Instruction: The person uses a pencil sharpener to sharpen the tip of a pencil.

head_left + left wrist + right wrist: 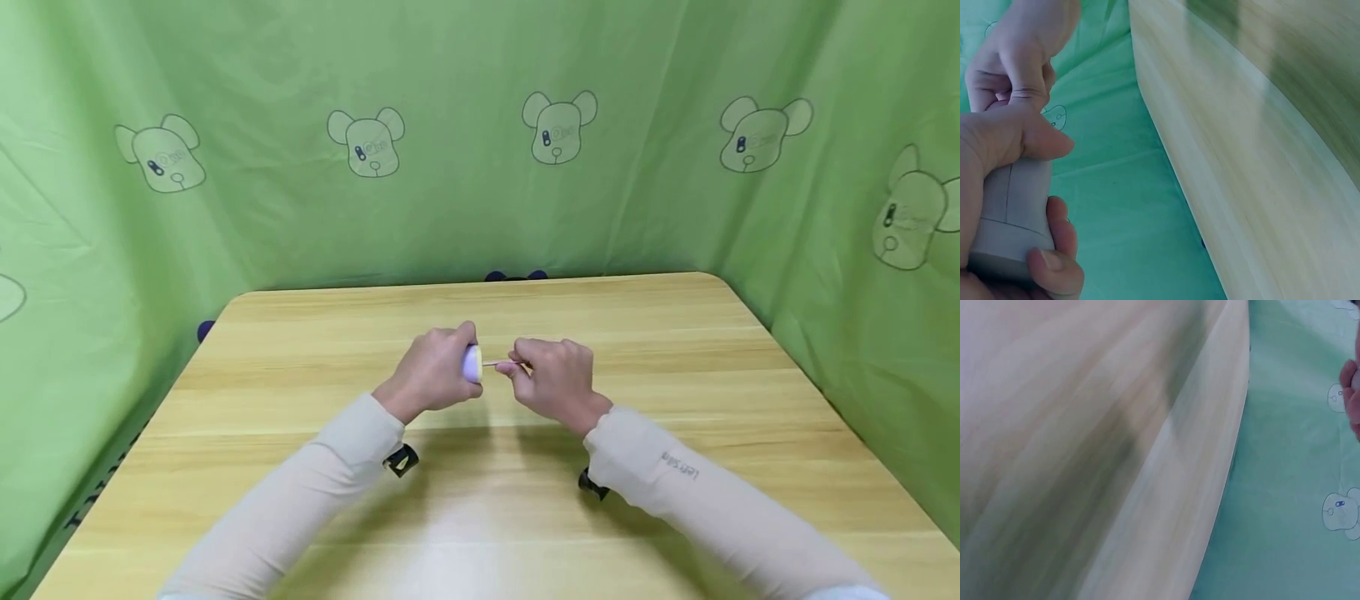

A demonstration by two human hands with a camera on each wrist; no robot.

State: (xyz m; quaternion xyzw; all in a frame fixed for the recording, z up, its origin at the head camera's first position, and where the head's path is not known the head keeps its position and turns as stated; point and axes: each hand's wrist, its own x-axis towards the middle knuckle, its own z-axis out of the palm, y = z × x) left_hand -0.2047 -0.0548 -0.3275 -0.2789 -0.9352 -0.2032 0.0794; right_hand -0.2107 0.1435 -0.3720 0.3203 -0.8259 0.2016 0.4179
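My left hand [429, 371] grips a small rounded lavender device [471, 365] with a pale yellow end face, held up over the table. In the left wrist view the casing [1019, 197] looks grey, with seam lines; the thumb lies across one end and curled fingers wrap the side. From the yellow face a thin straight rod [492, 363] reaches across to my right hand [555, 375], which pinches its other end between thumb and fingers. The rod's exact kind cannot be told. Fingers [1350, 400] around a greyish thing show at the right edge of the right wrist view.
Below both hands is a light wood-grain table [337, 325] with rounded far corners. A green curtain [450, 217] printed with bear heads hangs behind it and along both sides. Dark straps [401, 460] show at both wrists.
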